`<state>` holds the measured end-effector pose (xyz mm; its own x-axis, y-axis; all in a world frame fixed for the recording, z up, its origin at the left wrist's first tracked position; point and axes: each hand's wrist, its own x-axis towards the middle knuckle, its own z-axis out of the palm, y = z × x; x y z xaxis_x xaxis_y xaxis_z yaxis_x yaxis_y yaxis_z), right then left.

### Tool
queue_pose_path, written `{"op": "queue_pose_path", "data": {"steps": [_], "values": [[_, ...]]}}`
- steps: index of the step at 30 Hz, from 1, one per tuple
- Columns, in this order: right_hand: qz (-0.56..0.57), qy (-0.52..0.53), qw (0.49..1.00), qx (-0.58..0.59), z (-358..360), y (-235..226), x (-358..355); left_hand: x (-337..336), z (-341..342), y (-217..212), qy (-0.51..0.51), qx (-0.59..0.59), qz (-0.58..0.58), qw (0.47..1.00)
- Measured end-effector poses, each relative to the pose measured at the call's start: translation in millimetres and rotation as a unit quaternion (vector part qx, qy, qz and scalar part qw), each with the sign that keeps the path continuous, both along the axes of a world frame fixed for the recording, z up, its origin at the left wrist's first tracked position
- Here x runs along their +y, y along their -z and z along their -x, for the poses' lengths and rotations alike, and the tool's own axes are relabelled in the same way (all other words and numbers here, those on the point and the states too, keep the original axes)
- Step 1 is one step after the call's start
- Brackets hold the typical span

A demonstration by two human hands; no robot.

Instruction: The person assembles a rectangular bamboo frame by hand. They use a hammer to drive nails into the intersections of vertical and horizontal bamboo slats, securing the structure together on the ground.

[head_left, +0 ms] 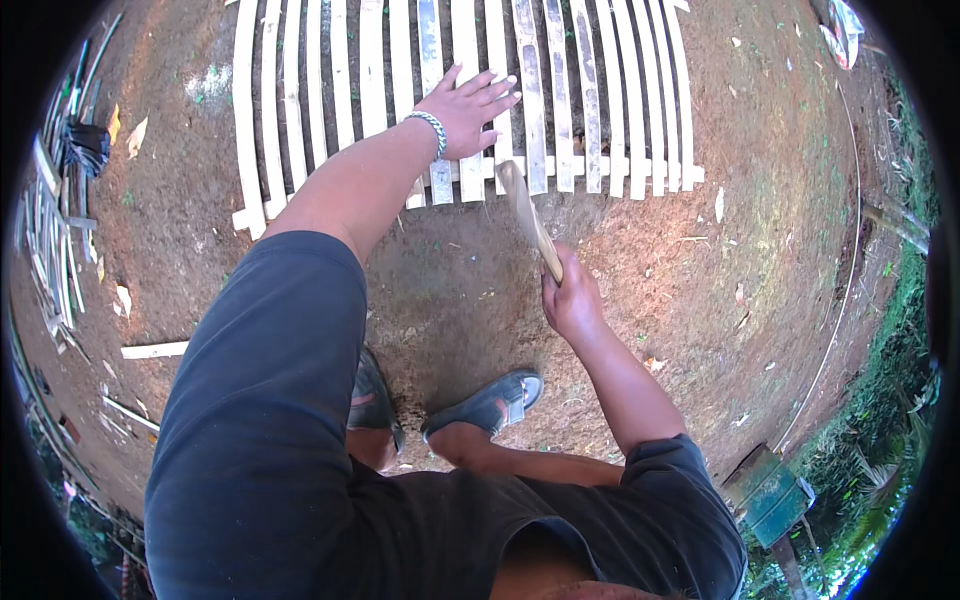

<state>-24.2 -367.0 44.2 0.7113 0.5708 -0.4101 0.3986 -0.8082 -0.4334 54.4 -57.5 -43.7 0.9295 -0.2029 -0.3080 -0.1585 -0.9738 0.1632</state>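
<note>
At the upper centre of the frame, the left hand lies spread wide over the slatted wooden panel; just right of centre, the right hand grips a blurred wooden tool, its tip near the left hand. A stray swing could strike it or jolt the panel across the soil

Dry leaves — black bag — grass
</note>
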Motion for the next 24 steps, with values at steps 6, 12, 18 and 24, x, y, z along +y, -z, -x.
{"op": "queue_pose_path", "data": {"steps": [6,12,18,24], "values": [[0.039,0.094,0.992,0.070,-8,-8,9,1,3,-2,0.000,-0.002,0.004,1.000],[0.130,0.138,0.967,0.173,2,1,15,-1,4,-2,0.003,-0.002,-0.001,1.000],[-0.062,0.166,0.984,0.001,18,1,11,0,3,-3,0.001,0.004,-0.008,1.000],[0.054,0.176,0.979,0.092,15,22,-8,1,-1,-5,-0.001,0.012,-0.005,1.000]]}}
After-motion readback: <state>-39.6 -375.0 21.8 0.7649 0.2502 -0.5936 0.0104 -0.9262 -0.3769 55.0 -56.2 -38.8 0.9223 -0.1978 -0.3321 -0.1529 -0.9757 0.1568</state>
